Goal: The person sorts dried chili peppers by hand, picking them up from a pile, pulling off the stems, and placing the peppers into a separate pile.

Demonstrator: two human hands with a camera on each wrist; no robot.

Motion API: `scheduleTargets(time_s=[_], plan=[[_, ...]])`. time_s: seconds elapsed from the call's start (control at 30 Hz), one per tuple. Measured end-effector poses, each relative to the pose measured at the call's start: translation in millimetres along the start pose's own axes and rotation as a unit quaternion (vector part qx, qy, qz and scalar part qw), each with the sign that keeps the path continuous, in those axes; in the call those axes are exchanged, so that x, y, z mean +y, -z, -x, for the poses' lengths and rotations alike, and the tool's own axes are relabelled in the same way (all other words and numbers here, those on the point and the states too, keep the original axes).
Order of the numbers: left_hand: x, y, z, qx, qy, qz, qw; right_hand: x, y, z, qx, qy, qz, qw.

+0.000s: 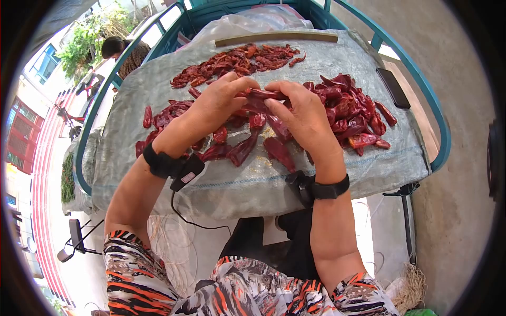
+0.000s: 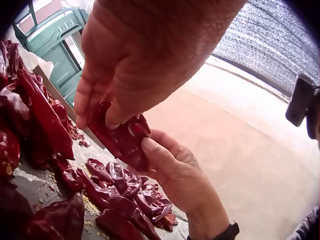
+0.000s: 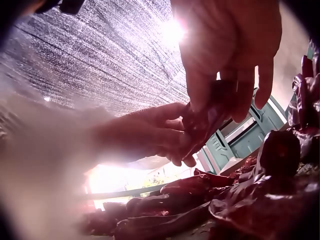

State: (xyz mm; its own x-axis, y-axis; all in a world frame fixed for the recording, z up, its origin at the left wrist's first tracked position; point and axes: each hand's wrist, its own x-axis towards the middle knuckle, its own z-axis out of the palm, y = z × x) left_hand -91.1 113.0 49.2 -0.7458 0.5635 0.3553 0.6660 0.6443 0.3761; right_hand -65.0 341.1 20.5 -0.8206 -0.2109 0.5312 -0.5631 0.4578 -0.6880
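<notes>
Being held above grey sheet [image 1: 142,89] — dried red pepper [image 1: 257,105], one end pinched between thumb and bent fingers of left hand [image 1: 219,100], other end gripped by thumb and fingers of right hand [image 1: 307,113]. Pepper heap [image 1: 348,110] piled at right; yellow seeds [image 2: 90,206] scattered below.

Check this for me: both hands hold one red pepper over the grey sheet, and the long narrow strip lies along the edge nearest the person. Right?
Not quite: the head view shows the long narrow strip at the far end of the grey sheet. The rest stands: the left hand and right hand hold one red pepper over it.
</notes>
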Motion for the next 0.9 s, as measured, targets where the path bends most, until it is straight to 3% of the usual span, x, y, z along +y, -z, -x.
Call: scheduleTargets(time_s=[0.1,0.2,0.33,0.43,0.57,0.67,0.8,0.9], plan=[[14,8,7,0.016,0.075,0.082,0.994,0,-2,-2,0.008,-0.010,0.029,1.000],[-7,17,19,-0.010,0.031,-0.013,0.999,2,-3,-1,0.024,-0.040,0.046,0.998],[-21,23,34,-0.038,-0.016,-0.013,0.999,-5,-9,-3,0.025,-0.037,0.013,0.999],[-14,27,42,-0.048,0.013,0.044,0.998,-10,-13,-3,-0.025,-0.017,-0.090,0.995],[-3,21,42,-0.010,0.067,0.112,0.991,-19,-10,-1,-0.129,-0.059,-0.108,0.984],[10,16,40,0.031,0.098,0.170,0.980,-7,-15,-1,-0.105,-0.053,-0.078,0.990],[15,9,36,0.082,0.120,0.209,0.967,-14,-5,-5,-0.073,-0.138,-0.098,0.983],[11,8,35,0.086,0.073,0.121,0.986,-3,-12,-6,-0.025,-0.051,-0.028,0.998]])
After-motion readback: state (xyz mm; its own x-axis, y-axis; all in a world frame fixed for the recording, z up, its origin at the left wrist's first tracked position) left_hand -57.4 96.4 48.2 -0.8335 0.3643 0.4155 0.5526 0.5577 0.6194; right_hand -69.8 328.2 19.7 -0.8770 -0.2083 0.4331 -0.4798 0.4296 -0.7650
